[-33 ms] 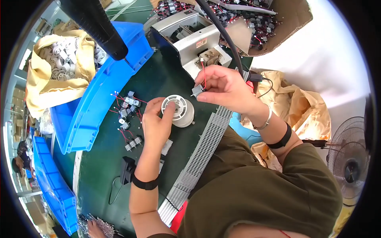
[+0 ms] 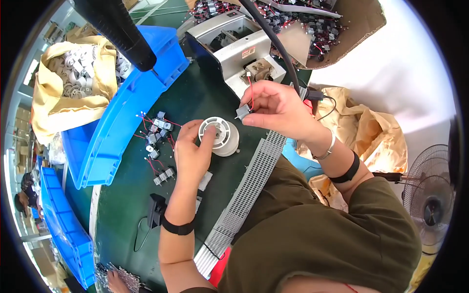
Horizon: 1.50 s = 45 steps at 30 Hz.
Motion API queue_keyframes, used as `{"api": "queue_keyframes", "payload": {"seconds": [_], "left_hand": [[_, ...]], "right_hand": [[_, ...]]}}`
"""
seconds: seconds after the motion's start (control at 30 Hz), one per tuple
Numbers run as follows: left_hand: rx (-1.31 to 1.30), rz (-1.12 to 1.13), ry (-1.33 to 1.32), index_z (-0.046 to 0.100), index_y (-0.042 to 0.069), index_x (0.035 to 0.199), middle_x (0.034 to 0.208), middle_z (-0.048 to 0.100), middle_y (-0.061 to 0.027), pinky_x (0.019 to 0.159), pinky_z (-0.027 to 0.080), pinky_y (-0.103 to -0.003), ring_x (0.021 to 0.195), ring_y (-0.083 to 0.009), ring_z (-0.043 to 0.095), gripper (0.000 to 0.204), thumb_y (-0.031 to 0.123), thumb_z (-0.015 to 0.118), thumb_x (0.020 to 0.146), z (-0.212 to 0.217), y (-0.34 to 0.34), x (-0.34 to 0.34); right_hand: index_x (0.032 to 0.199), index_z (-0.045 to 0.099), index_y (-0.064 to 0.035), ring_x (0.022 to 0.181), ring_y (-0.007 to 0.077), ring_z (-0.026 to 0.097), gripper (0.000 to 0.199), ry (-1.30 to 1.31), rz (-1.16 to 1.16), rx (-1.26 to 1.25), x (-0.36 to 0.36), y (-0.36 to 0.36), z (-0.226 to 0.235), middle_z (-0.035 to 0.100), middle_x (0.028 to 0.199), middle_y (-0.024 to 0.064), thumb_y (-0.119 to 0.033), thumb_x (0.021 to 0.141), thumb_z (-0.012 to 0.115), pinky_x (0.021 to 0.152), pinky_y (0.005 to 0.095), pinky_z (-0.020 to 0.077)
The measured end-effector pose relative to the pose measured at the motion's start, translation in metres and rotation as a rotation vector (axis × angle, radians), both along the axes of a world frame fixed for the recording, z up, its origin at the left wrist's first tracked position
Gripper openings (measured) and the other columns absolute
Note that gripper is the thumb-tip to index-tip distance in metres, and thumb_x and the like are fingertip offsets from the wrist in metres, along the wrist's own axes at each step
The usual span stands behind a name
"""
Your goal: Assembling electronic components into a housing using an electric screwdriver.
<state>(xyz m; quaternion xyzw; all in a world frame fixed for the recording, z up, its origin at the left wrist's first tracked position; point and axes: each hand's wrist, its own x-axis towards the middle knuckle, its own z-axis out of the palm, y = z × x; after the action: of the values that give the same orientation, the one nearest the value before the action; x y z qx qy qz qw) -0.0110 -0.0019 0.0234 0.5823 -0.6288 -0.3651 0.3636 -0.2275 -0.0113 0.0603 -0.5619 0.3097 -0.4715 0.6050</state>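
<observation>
"So, one view to call here, the head camera: what has the right hand [image 2: 281, 110] got?"

"A small grey motor [image 2: 243, 113], pinched firmly between thumb and fingertips, up in the air near the metal fixture [image 2: 239, 46]! Its red lead [image 2: 251, 93] rises past the fingers to a white plug at the top."

"And over on the left hand [image 2: 191, 154]?"

"That one's curled about the near-left side of a white spool [image 2: 227, 145], thumb laid across the slotted round face. Whether the spool rests on the green table [image 2: 122, 215] or is lifted off, I can't tell."

"Plenty around it, too!"

"Yes, more wired motors [image 2: 159, 131] lie in a loose cluster just left of that hand. The perforated strip [image 2: 244, 188] runs along the table's edge by the wearer, and a black screwdriver [image 2: 122, 36] hangs over the blue bin [image 2: 115, 122]."

"Anyone else about?"

"Down at the bottom left, a co-worker's hand [image 2: 116, 282] is at a heap of thin pieces [image 2: 131, 279]."
</observation>
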Motion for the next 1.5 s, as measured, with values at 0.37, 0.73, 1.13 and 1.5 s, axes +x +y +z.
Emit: {"api": "queue_keyframes", "payload": {"seconds": [0.37,0.73,1.13,1.5], "left_hand": [[-0.383,-0.175,-0.065,0.051,0.001,0.116,0.111,0.056,-0.0155,0.087,0.044,-0.038,0.104,-0.0305,0.054,0.063,0.015,0.08,0.062,-0.015,0.016,0.001],[-0.49,-0.087,-0.287,0.044,0.003,0.12,0.109,0.051,-0.0131,0.088,0.042,-0.04,0.105,-0.0321,0.05,0.075,0.019,0.082,0.057,-0.005,0.013,-0.006],[-0.229,-0.283,-0.032,0.045,0.006,0.124,0.117,0.055,-0.0136,0.089,0.044,-0.037,0.109,-0.0307,0.053,0.074,0.015,0.081,0.06,-0.001,0.011,0.002],[-0.425,-0.249,-0.019,0.046,0.0,0.12,0.107,0.058,-0.0179,0.083,0.047,-0.039,0.099,-0.0342,0.057,0.075,0.017,0.082,0.057,0.006,0.006,0.003]], "right_hand": [[0.095,0.057,-0.0014,0.078,0.0134,0.058,0.02,0.514,0.042,-0.336,0.032,-0.008,0.002,0.056,0.087,0.0066,-0.002,0.076,0.065,0.067,0.0257,0.0505],[0.093,0.058,-0.0024,0.07,0.0141,0.058,0.025,0.565,-0.029,-0.409,0.022,-0.018,0.018,0.057,0.081,0.0064,-0.001,0.072,0.07,0.063,0.0252,0.0476],[0.091,0.056,-0.0037,0.082,0.0251,0.057,0.021,0.705,0.345,-0.853,0.025,-0.027,0.004,0.057,0.091,0.0071,-0.002,0.072,0.066,0.068,0.0332,0.0489],[0.088,0.056,-0.0035,0.09,0.0221,0.056,0.017,0.961,0.429,-1.339,0.026,-0.035,0.025,0.058,0.101,0.0065,-0.003,0.071,0.062,0.069,0.0303,0.0492]]}}
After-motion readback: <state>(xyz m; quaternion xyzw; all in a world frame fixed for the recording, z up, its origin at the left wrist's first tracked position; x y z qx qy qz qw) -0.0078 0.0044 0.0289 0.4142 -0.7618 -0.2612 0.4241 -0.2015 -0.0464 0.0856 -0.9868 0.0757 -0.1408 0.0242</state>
